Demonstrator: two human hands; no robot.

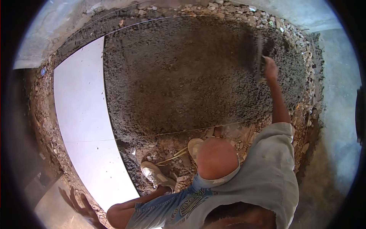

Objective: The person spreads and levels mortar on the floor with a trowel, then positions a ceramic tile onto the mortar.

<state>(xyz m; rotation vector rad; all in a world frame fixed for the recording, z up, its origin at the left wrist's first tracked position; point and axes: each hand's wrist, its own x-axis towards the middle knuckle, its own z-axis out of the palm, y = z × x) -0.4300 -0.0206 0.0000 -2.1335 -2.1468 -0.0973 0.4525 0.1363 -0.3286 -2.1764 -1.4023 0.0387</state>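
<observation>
My right hand point(271, 69) reaches far out over the dark, wet mortar bed point(183, 68), its fingers wrapped round a thin straight-edged tool point(259, 47). Motion blurs this tool, which shows as a narrow upright line against the mortar at the far right. My left hand point(78, 206) is at the lower left with fingers spread, holding nothing, beside the near end of a large white tile point(85, 110). Small dark specks dot that tile, whose right edge borders the mortar.
One thin string point(213, 126) crosses the near side of the bed and over the tile; another string point(171, 16) runs along the far side. Stones and rubble point(244, 141) surround the bed. My shoes point(154, 173) stand in the rubble. A smooth grey surface point(337, 84) lies right.
</observation>
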